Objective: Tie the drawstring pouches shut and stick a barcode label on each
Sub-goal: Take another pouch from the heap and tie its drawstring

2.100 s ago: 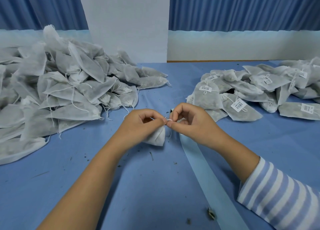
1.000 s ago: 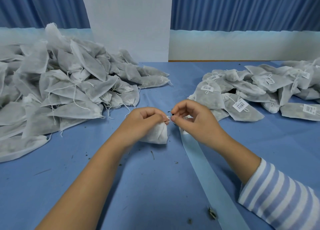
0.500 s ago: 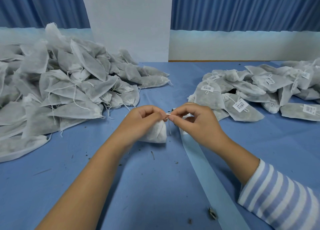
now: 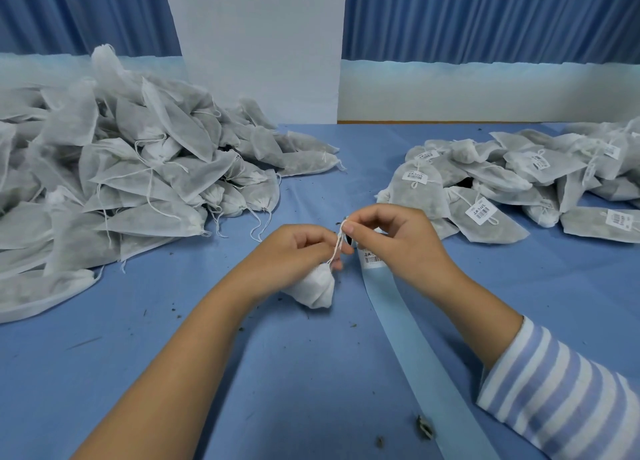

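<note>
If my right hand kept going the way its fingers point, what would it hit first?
Probably the left hand, close beside it gripping the pouch; your right hand pinches the string between them.

Blue table cover (image 4: 311, 373) flecked with dark crumbs, largest scrap (image 4: 424, 426) lower right; white panel (image 4: 256, 44) upper centre, between pleated blue curtains (image 4: 485, 16); pale wall band (image 4: 485, 89) beneath.

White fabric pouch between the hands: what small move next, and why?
Probably pull the thin white drawstring taut with the right hand: it pinches the string ends above the white fabric pouch, whose gathered neck the left hand grips.
</note>
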{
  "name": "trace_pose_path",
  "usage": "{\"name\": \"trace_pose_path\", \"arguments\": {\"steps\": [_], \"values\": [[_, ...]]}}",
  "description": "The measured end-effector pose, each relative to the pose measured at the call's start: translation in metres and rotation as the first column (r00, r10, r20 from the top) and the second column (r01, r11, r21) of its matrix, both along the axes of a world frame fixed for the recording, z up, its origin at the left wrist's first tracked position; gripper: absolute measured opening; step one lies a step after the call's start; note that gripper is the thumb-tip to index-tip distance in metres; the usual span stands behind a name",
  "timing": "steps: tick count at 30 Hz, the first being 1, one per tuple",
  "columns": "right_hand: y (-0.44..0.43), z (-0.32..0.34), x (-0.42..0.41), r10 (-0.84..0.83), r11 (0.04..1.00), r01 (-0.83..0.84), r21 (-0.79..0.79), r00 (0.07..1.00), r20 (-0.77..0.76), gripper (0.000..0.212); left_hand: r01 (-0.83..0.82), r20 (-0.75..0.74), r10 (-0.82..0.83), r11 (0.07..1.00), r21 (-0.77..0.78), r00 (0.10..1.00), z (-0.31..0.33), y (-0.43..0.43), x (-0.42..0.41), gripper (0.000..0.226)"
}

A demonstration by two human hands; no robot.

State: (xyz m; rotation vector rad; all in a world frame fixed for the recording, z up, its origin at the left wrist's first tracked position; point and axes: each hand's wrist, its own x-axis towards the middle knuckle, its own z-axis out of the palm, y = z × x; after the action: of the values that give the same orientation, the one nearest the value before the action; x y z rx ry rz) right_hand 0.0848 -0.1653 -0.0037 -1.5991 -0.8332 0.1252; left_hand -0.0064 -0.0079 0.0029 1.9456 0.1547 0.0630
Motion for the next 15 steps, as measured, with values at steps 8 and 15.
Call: {"name": "trace_pose_path", "arguments": {"steps": [8, 15], "values": [[0.001, 0.004, 0.003, -0.043, 0.996, 0.066, 0.065, 0.952, -0.305, 0.024, -0.078, 0.138, 0.078, 0.997, 0.0, 0.987, -0.009, -0.002, 0.005, 0.023], [0.002, 0.006, 0.01, 0.028, 0.979, 0.117, 0.17, 0.742, -0.67, 0.027, -0.251, 0.279, 0.158, 0.908, 0.337, 0.947, -0.02, -0.017, 0.011, 0.016]]}}
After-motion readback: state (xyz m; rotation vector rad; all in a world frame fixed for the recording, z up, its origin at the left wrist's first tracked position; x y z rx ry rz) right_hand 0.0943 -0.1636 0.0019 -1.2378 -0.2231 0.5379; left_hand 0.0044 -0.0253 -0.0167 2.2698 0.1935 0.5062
